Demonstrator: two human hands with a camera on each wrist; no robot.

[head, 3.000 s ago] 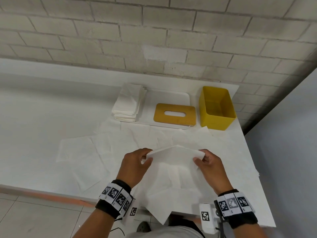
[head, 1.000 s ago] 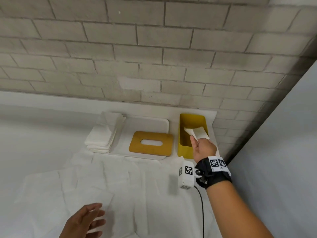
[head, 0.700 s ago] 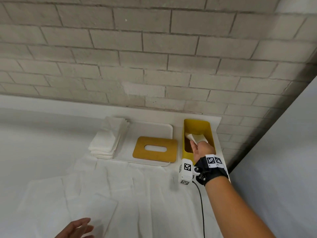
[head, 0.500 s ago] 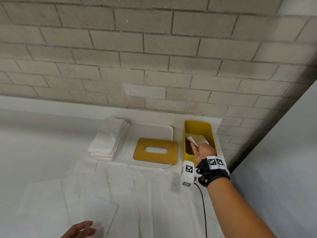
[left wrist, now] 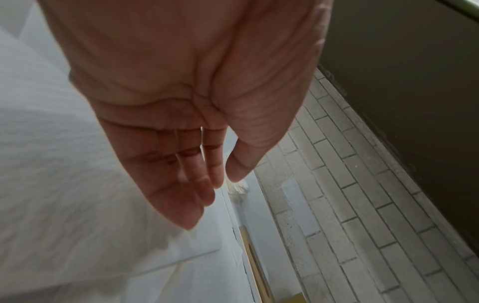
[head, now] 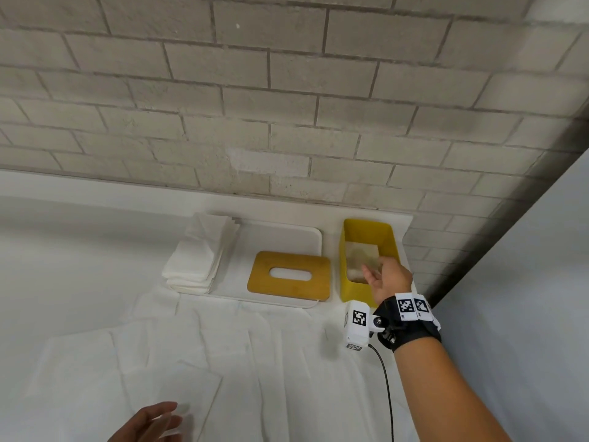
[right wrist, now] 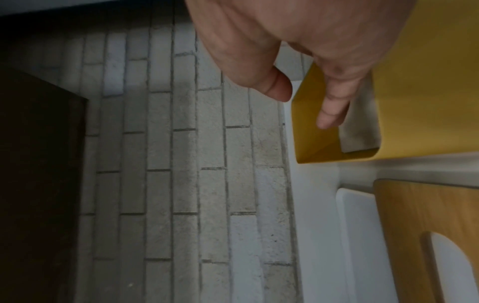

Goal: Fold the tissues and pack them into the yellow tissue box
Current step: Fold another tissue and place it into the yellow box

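Observation:
The yellow tissue box (head: 353, 290) stands open at the table's back right. A folded white tissue (head: 360, 253) lies flat on its floor, also seen in the right wrist view as a pale sheet (right wrist: 362, 127) against the yellow wall (right wrist: 420, 98). My right hand (head: 371, 272) hovers over the box's near end, fingers loose and empty (right wrist: 305, 106). My left hand (head: 159, 419) is low at the front left, fingers straight (left wrist: 212, 194), just above the unfolded tissues (head: 191, 352) spread across the table.
A white tray (head: 280, 240) left of the box carries the wooden slotted lid (head: 288, 275) and a stack of folded tissues (head: 197, 253). A brick wall (head: 287, 106) runs behind. The table's right edge lies just past the box.
My right hand lowered the folded tissue into the yellow box and let it go; it now sits drawn back, empty. The left hand stayed low over the spread tissues.

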